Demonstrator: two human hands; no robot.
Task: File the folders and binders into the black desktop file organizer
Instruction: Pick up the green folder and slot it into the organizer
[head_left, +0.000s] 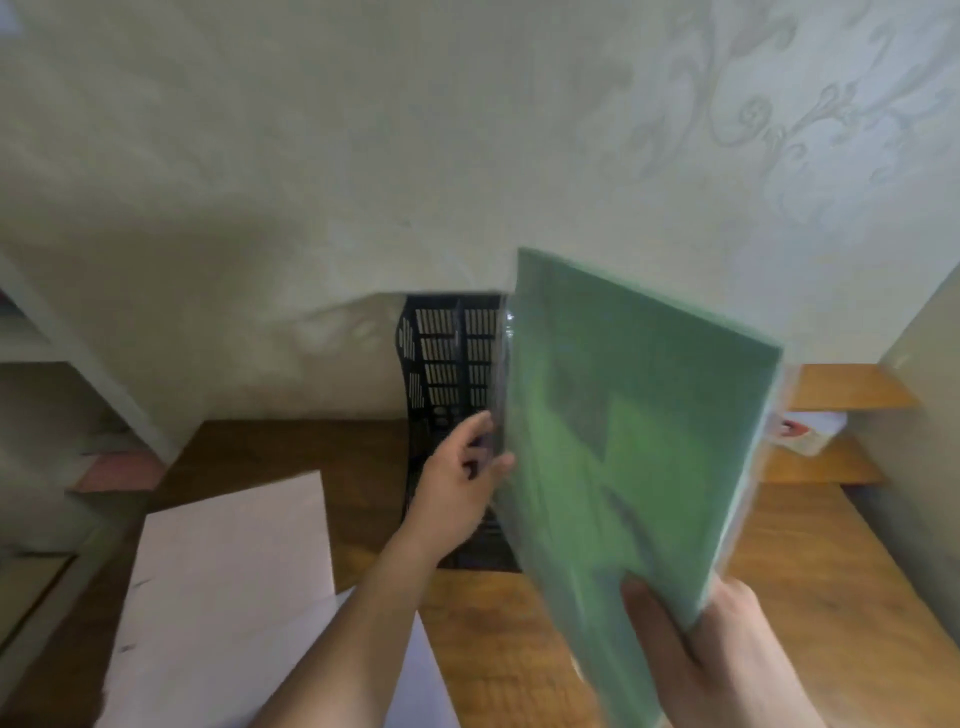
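Both hands (727, 639) hold green folder (623, 441) upright, long axis near-vertical.

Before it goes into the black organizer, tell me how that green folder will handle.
The green folder probably stays fairly stiff: held only at its lower corner by the right hand, it stands up without sagging. Its glossy, plastic-looking cover may be slippery, which may be why the left hand steadies its edge. It seems light, since one corner grip carries it.

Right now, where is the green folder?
In the head view the green folder is held upright at centre-right, above the desk. The right hand grips its lower corner, and it stands just right of the black organizer.
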